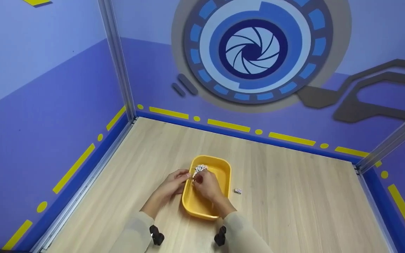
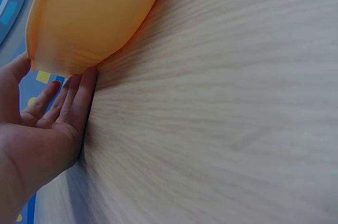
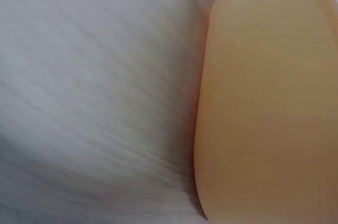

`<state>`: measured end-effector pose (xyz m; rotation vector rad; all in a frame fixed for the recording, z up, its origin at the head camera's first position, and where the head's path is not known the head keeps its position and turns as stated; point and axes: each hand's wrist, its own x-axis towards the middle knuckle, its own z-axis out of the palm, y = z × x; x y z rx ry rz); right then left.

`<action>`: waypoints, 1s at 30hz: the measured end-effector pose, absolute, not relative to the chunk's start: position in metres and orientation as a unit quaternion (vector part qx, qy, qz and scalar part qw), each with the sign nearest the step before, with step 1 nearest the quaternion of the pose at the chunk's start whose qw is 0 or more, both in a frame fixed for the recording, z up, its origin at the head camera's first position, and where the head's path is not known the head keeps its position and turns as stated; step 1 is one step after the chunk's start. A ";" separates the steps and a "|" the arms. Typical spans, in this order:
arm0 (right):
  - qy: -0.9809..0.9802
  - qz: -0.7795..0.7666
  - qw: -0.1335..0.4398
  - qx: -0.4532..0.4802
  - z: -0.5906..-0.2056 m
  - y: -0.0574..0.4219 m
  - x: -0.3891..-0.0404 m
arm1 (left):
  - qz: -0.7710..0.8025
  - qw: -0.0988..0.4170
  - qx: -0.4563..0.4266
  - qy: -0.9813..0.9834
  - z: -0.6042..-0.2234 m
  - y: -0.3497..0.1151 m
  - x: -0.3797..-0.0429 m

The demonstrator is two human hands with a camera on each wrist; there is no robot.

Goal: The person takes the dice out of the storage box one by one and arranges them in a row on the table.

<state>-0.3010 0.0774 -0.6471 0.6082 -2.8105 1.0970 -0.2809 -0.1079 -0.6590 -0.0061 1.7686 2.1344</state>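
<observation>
A yellow rectangular tray with rounded corners stands on the table. Inside, near its far left side, lies a heap of small white cubes with dark and coloured marks. My left hand is at the tray's left side; in the left wrist view its thumb touches the rim and its loosely extended fingers reach the outer wall. My right hand reaches into the tray, fingers bent, fingertips right by the near end of the heap. Whether it pinches a cube I cannot tell. The right wrist view shows mostly the tray's outer wall.
A few more marked cubes lie on the wooden table just right of the tray. Blue and purple panels with metal corner posts stand behind and along both sides of the table.
</observation>
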 end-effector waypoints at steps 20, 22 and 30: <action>-0.921 0.314 0.039 0.226 -0.652 0.077 -0.301 | 0.760 0.186 -0.011 0.622 -0.661 -0.108 -0.283; -0.920 0.319 0.033 0.224 -0.650 0.078 -0.300 | 0.759 0.186 -0.009 0.624 -0.661 -0.108 -0.284; -0.892 0.371 0.016 0.257 -0.616 0.092 -0.295 | 0.757 0.185 -0.008 0.626 -0.660 -0.108 -0.282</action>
